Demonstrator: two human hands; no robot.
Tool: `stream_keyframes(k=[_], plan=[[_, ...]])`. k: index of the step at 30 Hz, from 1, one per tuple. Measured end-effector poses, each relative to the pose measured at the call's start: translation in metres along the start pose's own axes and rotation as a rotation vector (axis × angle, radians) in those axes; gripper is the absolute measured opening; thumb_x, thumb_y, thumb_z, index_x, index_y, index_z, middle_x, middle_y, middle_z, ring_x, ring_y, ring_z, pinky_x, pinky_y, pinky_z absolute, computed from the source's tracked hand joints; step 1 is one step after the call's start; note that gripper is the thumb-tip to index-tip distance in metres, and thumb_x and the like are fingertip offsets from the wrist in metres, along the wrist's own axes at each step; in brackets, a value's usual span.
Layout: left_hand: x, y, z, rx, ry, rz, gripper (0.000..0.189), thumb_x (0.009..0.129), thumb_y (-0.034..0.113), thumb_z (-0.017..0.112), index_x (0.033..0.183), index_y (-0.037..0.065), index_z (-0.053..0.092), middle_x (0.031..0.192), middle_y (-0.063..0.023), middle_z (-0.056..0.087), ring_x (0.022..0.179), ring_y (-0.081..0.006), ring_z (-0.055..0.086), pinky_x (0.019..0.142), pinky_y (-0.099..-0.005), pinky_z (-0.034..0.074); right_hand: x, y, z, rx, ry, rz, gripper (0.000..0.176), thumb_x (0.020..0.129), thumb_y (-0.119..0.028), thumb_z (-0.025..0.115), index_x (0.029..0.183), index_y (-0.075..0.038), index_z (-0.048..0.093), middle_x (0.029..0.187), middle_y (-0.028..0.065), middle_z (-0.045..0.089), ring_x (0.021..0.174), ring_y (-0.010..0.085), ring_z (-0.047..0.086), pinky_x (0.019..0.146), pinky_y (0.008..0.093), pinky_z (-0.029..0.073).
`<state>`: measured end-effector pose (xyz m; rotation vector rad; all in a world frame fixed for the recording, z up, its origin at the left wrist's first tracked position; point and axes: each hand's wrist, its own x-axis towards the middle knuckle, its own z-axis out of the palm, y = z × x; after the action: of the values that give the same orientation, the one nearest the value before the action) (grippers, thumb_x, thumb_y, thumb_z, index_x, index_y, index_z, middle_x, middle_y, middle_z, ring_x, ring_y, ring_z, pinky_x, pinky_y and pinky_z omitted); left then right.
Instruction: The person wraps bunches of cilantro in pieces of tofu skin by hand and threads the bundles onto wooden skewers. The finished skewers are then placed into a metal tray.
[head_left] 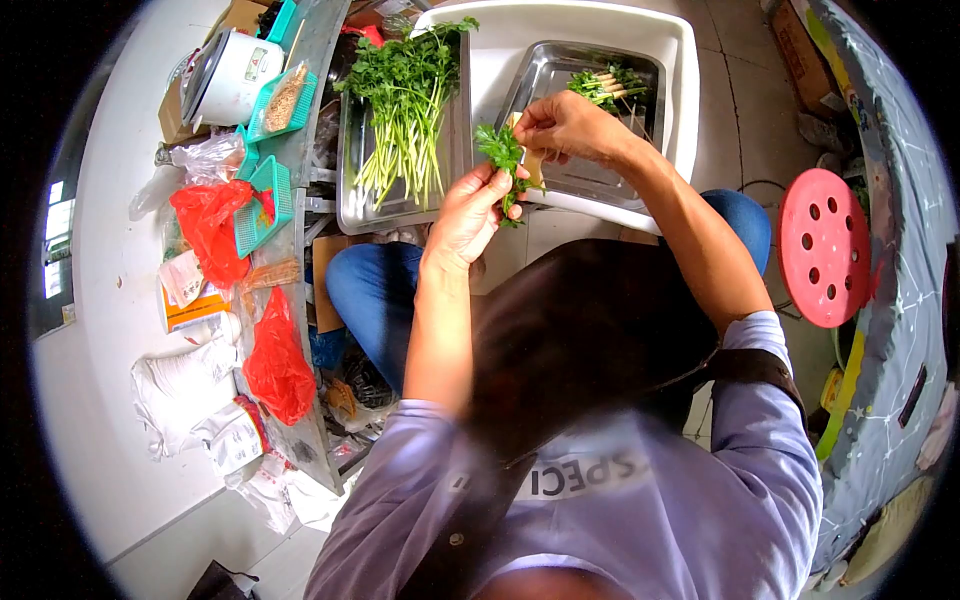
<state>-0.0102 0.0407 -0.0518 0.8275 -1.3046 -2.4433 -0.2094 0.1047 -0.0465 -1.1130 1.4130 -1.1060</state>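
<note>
My left hand (466,218) is closed around a small leafy sprig of greens (499,148), its leaves sticking up past the thumb and a few hanging below the fingers. Just to its right, my right hand (572,127) has its fingers pinched together beside the leaves. A pale tan strip (534,166) shows under those fingers; I cannot tell whether they grip it. Behind my left hand, a bunch of long-stemmed greens (408,130) lies in a metal tray (350,200). Cut stalks with pale ends (607,88) lie in a second metal tray (585,178).
The second tray sits inside a white plastic tub (684,110). A shelf at the left holds a white cooker (240,75), teal baskets (262,215) and red plastic bags (281,360). A pink round stool (824,248) stands at the right, beside a grey patterned cloth (880,440).
</note>
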Motion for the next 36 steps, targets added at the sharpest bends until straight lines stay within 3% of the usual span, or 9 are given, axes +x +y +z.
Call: stream_keyframes(k=[18, 30, 33, 36], plan=[[-0.004, 0.010, 0.001, 0.094, 0.047, 0.057, 0.019, 0.090, 0.014, 0.056, 0.106, 0.004, 0.059, 0.095, -0.0029, 0.063, 0.077, -0.0107, 0.053, 0.062, -0.0235, 0.042, 0.000, -0.002, -0.002, -0.006, 0.039, 0.037, 0.017, 0.084, -0.020, 0.065, 0.087, -0.003, 0.066, 0.070, 0.0037, 0.063, 0.056, 0.0086, 0.054, 0.050, 0.0228, 0.044], [-0.008, 0.020, -0.001, 0.087, 0.083, 0.112, 0.016, 0.089, 0.012, 0.056, 0.101, 0.001, 0.060, 0.094, -0.0051, 0.062, 0.078, -0.0124, 0.054, 0.063, -0.0255, 0.043, -0.005, -0.004, -0.019, 0.000, -0.123, 0.070, 0.019, 0.081, -0.016, 0.066, 0.096, -0.004, 0.063, 0.077, 0.0012, 0.063, 0.063, 0.0075, 0.054, 0.053, 0.0220, 0.043], [-0.009, 0.022, 0.001, 0.131, 0.052, 0.141, 0.015, 0.089, 0.011, 0.056, 0.100, 0.001, 0.059, 0.094, -0.0052, 0.062, 0.078, -0.0125, 0.054, 0.064, -0.0260, 0.044, -0.002, 0.003, -0.023, -0.043, -0.139, -0.010, 0.025, 0.083, -0.017, 0.064, 0.105, -0.005, 0.061, 0.088, 0.0019, 0.064, 0.076, 0.0089, 0.057, 0.064, 0.0229, 0.046], [-0.010, 0.025, 0.005, 0.168, -0.010, 0.155, 0.015, 0.089, 0.011, 0.056, 0.100, 0.001, 0.059, 0.093, -0.0047, 0.062, 0.077, -0.0122, 0.054, 0.064, -0.0256, 0.045, 0.003, 0.004, -0.006, 0.246, -0.177, -0.160, 0.032, 0.085, -0.019, 0.063, 0.113, -0.005, 0.057, 0.098, 0.0026, 0.064, 0.090, 0.0102, 0.057, 0.078, 0.0237, 0.045]])
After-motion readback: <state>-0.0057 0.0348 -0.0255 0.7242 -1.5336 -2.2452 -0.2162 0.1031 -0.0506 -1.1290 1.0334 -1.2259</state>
